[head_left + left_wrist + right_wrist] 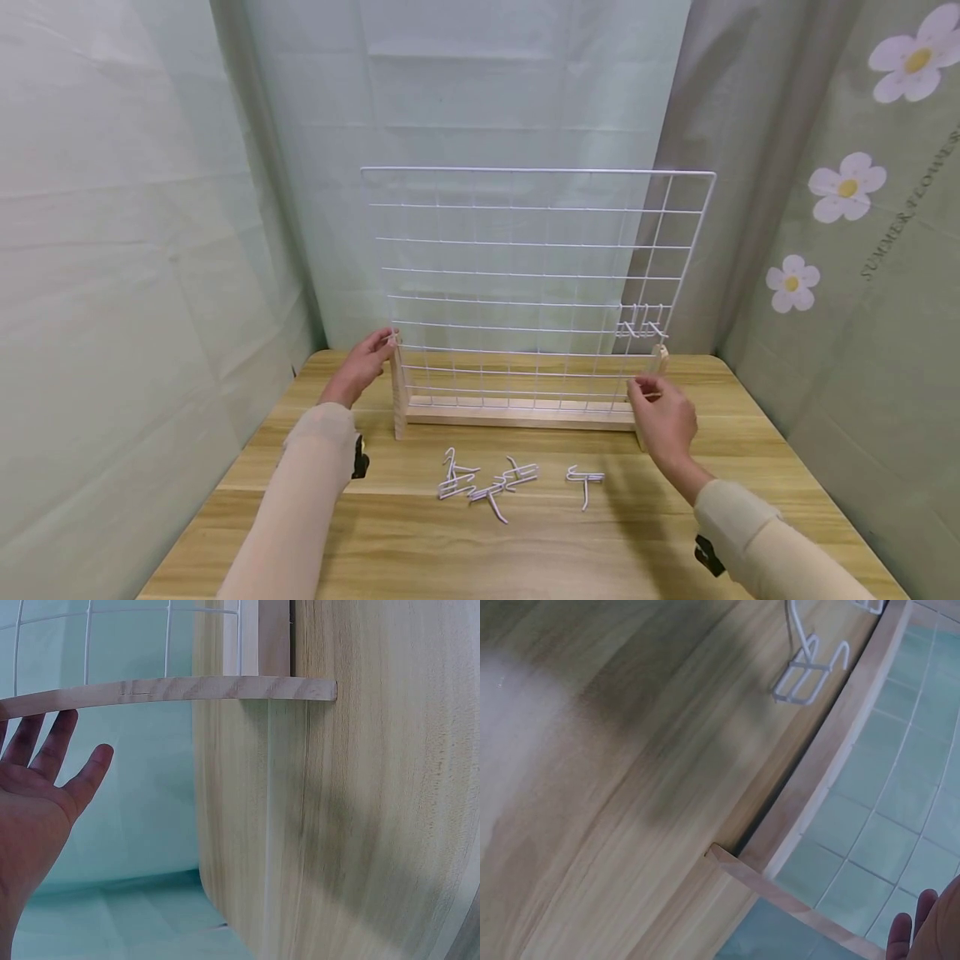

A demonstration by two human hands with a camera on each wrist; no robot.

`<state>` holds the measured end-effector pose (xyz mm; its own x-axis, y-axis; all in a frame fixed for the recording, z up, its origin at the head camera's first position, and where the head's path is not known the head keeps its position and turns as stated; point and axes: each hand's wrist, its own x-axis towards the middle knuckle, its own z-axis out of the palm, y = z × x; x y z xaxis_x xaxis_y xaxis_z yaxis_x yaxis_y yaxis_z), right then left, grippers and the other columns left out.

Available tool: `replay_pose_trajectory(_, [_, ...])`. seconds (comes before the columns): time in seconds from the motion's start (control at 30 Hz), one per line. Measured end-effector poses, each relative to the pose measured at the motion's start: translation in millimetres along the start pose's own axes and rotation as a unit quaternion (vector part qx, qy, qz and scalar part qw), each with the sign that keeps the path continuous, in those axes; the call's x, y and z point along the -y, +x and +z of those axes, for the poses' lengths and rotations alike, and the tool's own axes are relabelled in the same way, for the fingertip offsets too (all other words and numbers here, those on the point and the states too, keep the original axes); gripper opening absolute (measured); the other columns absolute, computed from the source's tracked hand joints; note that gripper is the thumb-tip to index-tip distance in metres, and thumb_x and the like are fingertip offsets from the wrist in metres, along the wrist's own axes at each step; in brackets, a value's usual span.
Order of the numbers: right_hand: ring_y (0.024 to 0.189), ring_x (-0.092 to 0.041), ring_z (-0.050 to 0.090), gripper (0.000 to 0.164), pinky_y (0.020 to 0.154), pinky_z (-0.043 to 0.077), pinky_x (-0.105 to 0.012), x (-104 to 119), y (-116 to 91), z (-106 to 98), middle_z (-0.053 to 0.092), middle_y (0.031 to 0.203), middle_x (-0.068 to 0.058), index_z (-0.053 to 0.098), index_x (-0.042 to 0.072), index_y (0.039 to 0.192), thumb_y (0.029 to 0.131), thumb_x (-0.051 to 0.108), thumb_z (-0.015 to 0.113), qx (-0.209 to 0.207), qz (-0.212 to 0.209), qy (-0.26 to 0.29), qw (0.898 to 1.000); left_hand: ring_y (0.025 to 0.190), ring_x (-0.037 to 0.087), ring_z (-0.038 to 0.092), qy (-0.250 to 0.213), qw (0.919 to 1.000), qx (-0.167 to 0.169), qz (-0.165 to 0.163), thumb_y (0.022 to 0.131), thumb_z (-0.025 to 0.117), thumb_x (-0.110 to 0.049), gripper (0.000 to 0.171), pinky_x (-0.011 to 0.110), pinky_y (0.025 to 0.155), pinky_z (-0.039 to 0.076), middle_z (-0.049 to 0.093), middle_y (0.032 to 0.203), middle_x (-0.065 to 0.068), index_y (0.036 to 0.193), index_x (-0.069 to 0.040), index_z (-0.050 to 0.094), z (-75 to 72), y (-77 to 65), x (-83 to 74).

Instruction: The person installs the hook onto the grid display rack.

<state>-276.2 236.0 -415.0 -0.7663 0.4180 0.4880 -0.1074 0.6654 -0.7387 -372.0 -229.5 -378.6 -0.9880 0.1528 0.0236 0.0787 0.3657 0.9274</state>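
A white wire grid panel (pixel 525 171) stands upright in a pale wooden stand (pixel 517 414) with a post at each side. My left hand (pixel 362 367) is at the left post (pixel 398 396); in the left wrist view its fingertips touch the post's outer face, fingers extended and thumb apart. Beside the right post (pixel 660 358), my right hand (pixel 663 417) is raised with loosely bent fingers and no object visible in it. Two white hooks (pixel 637 329) hang on the panel's right side. Several loose white hooks (pixel 491 492) lie on the table before the stand.
One more loose hook (pixel 585 477) lies apart, to the right of the pile. The wood-grain table (pixel 420 558) has rounded far corners. Pale curtains (pixel 120 250) enclose the table, the right one printed with white flowers (pixel 847 188).
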Motion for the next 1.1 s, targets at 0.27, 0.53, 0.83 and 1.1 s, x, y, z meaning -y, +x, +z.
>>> replay_pose_trajectory(0.27, [0.077, -0.023, 0.068, 0.018, 0.063, 0.045, -0.036, -4, -6, 3, 0.073, 0.087, -0.005, 0.075, 0.01, 0.095, 0.093, 0.026, 0.068, -0.003, -0.023, 0.003, 1.0, 0.147, 0.036, 0.021, -0.001, 1.0, 0.0, -0.007, 0.109, 0.037, -0.032, 0.054, 0.058, 0.115, 0.023, 0.02, 0.162, 0.016, 0.158, -0.012, 0.025, -0.5, 1.1, 0.6])
replay_pose_trajectory(0.53, [0.076, -0.023, 0.068, 0.02, 0.063, 0.047, -0.036, -7, -16, 4, 0.073, 0.089, -0.007, 0.074, 0.008, 0.096, 0.093, 0.027, 0.068, 0.017, -0.037, 0.001, 0.999, 0.147, 0.036, 0.022, -0.005, 0.9999, 0.002, -0.01, 0.109, 0.037, -0.032, 0.054, 0.059, 0.115, 0.021, 0.02, 0.162, 0.017, 0.158, -0.012, 0.024, 0.4, -1.0, -2.5])
replay_pose_trajectory(0.83, [0.075, -0.023, 0.068, 0.018, 0.06, 0.047, -0.034, -11, -23, 8, 0.072, 0.087, -0.006, 0.074, 0.009, 0.094, 0.093, 0.026, 0.069, 0.01, -0.052, 0.001, 0.999, 0.146, 0.037, 0.024, 0.0, 1.0, 0.001, -0.007, 0.109, 0.036, -0.03, 0.053, 0.058, 0.115, 0.022, 0.022, 0.162, 0.017, 0.157, -0.011, 0.025, 0.1, -0.1, -1.4])
replay_pose_trajectory(1.1, [0.076, -0.021, 0.068, 0.016, 0.061, 0.047, -0.034, -13, -31, 9, 0.071, 0.086, -0.004, 0.075, 0.009, 0.096, 0.092, 0.024, 0.071, 0.02, -0.054, 0.0, 0.998, 0.146, 0.037, 0.023, 0.003, 1.0, 0.002, -0.006, 0.109, 0.037, -0.031, 0.053, 0.058, 0.114, 0.023, 0.021, 0.162, 0.017, 0.157, -0.012, 0.025, -0.2, 0.1, -1.4])
